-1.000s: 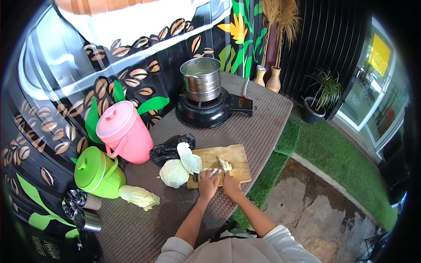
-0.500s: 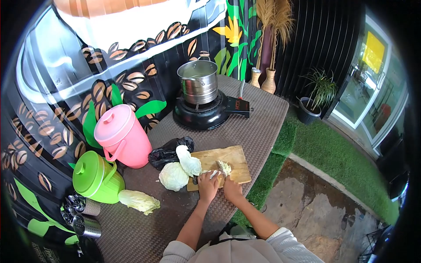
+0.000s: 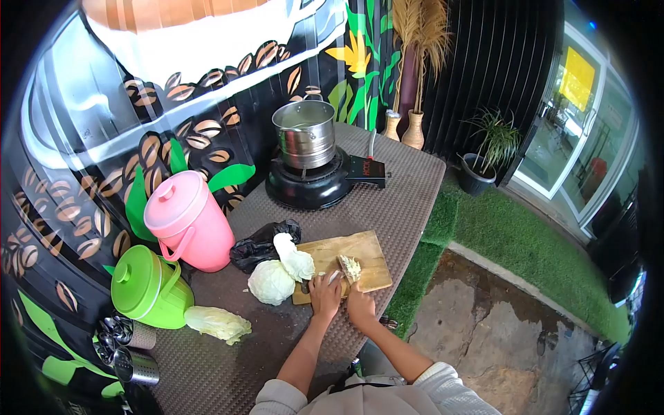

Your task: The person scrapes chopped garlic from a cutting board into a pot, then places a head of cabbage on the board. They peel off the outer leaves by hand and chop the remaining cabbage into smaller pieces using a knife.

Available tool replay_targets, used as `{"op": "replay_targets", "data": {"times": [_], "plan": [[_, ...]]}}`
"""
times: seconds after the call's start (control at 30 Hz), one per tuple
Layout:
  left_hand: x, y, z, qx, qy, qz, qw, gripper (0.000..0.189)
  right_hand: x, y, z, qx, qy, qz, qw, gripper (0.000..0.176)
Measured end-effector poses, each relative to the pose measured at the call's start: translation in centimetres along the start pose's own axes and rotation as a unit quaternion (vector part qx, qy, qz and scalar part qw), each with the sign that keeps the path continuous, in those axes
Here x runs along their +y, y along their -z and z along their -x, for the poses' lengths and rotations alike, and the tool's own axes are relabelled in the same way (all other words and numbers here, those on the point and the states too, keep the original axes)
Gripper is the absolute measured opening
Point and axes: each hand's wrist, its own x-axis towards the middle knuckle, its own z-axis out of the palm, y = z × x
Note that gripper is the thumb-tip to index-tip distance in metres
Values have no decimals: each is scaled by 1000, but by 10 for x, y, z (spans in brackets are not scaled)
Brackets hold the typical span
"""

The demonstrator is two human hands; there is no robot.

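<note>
A wooden cutting board (image 3: 370, 252) lies on the brown woven-pattern table. On its lower part, my left hand (image 3: 325, 294) presses down with bent fingers on a pale piece of vegetable, mostly hidden. My right hand (image 3: 361, 306) is closed round a knife, whose handle is hidden in the fist. Finely cut pale shreds (image 3: 350, 268) are heaped on the board at the blade. Left of the board sit a round cabbage (image 3: 271, 282) and a loose cabbage leaf (image 3: 294, 261), close to my left hand.
A steel pot (image 3: 304, 138) stands on a black portable stove (image 3: 308, 187). Left are a pink jug (image 3: 190, 221), a green jug (image 3: 151, 287), a leafy cabbage (image 3: 218, 324), a black bag (image 3: 263, 245) and metal utensil holders (image 3: 138, 366). The table edge (image 3: 415, 242) runs along the right.
The whole view has shifted slightly, moving the table things a little left in the frame. Both hands remain at the board in nearly the same place.
</note>
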Motion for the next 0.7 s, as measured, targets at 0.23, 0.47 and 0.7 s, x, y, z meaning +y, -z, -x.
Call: {"op": "replay_targets", "data": {"times": [0.23, 0.47, 0.7], "plan": [[0, 2, 1, -14, -1, 4, 1000, 26, 16, 11, -24, -9, 102, 26, 994, 23], [-1, -1, 0, -16, -8, -8, 1000, 28, 15, -4, -17, -6, 12, -34, 999, 24], [-1, -2, 1, -13, -13, -16, 1000, 29, 5, 7, -8, -26, 16, -28, 999, 24]]}}
